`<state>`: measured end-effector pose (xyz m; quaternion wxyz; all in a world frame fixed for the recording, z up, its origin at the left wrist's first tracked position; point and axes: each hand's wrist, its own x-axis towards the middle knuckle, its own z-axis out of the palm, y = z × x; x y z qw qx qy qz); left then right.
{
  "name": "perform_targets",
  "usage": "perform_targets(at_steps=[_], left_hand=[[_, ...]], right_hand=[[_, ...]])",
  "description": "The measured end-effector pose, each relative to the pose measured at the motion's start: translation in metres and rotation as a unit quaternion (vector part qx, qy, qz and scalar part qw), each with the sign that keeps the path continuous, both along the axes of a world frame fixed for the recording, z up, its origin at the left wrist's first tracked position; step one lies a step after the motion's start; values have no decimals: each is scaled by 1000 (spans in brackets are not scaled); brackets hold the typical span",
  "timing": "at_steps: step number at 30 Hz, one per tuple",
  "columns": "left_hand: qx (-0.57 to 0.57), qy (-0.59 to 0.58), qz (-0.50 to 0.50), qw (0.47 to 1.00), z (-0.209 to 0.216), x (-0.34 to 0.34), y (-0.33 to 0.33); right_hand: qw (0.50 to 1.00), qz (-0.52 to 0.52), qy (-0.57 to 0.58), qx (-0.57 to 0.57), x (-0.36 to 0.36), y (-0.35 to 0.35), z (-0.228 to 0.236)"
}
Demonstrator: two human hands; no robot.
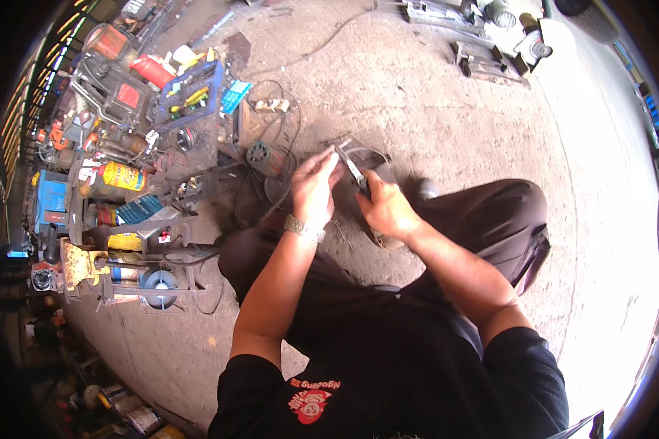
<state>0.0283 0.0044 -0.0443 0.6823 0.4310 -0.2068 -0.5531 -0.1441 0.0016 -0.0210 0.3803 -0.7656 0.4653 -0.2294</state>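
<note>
My right hand [388, 208] is wrapped round the dark lower end of a slim metal tool that looks like a caliper [354, 170]. Its silver body slants up to the left and ends in a narrow crosswise jaw. Close by, my left hand [315, 186] has its fingers drawn together, the tips meeting at the jaw end. Whatever small piece those fingertips pinch is too small to tell. A watch with a metal band sits on my left wrist. Below both hands, between my knees, a dark object on the floor is partly covered by the right hand.
On the left a cluttered rack [190, 157] holds a blue crate [189, 95], a yellow can [121, 175] and several tools. A corded power tool [263, 157] lies by my left knee, its cable looping over the concrete floor. Metal machinery [490, 62] stands at the far right.
</note>
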Motion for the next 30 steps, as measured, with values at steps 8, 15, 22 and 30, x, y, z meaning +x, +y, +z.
perform_targets(at_steps=[8, 15, 22, 30], left_hand=[[-4, -175, 27, 984, 20, -10, -11], [-26, -221, -12, 975, 28, -10, -14], [-7, -255, -48, 966, 20, -1, -8], [30, -242, -82, 966, 13, 2, -8]], right_hand=[[988, 74, 129, -43, -33, -43, 41], [976, 118, 159, -95, -43, -56, 51], [973, 135, 173, -67, -43, -53, 42], [974, 148, 163, -48, -47, -54, 24]])
